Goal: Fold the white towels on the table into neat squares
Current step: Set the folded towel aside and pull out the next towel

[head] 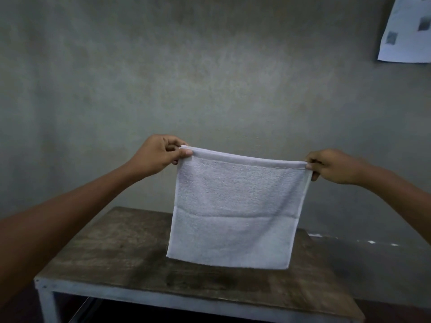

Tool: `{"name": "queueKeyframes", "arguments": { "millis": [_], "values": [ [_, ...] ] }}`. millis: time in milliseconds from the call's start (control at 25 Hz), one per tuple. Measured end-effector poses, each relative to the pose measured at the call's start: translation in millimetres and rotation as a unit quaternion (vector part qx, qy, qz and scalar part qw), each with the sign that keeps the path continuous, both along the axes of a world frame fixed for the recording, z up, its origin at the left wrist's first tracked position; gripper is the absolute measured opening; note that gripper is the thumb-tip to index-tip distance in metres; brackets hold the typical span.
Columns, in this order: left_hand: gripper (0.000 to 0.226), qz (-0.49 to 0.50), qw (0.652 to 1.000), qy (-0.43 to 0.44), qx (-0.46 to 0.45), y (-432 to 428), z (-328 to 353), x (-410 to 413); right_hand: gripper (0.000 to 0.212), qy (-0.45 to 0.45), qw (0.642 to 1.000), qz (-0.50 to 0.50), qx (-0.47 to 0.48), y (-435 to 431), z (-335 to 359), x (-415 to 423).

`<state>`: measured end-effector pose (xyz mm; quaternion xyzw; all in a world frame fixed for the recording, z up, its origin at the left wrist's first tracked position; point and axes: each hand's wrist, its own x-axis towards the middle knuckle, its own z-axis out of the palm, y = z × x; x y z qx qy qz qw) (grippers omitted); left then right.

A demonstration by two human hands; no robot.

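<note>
A white towel (235, 213) hangs flat in the air above the table, stretched by its top edge. My left hand (158, 155) pinches the towel's upper left corner between thumb and fingers. My right hand (333, 166) pinches the upper right corner the same way. The towel's lower edge hangs free just over the middle of the wooden table top (121, 250). A faint horizontal crease crosses the towel a little below its middle.
The table has a worn brown top and a pale metal frame (46, 297) along its front edge. A grey wall (210, 78) stands close behind it. A white printed sheet (405, 31) hangs on the wall at the upper right.
</note>
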<state>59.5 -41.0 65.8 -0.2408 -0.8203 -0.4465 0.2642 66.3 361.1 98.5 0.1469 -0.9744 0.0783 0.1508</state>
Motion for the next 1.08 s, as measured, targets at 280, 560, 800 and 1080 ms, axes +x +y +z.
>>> {"name": "queueKeyframes", "arguments": {
  "millis": [280,560,800,1080],
  "values": [
    [0.014,-0.004,0.989,-0.081,-0.126,-6,-7,-16,0.023,-0.042,0.999,0.029,-0.002,2,5,-5],
    [0.012,0.046,0.986,-0.127,-0.095,8,-38,-83,0.022,-0.052,0.998,-0.027,0.039,7,-25,-63],
    [0.015,0.082,0.993,0.023,0.081,30,-12,-135,0.009,0.213,0.966,-0.044,-0.139,12,-28,-116],
    [0.015,0.066,0.993,-0.019,-0.092,2,-100,-103,0.005,0.122,0.988,0.004,-0.094,18,-124,-86]
  ]
}}
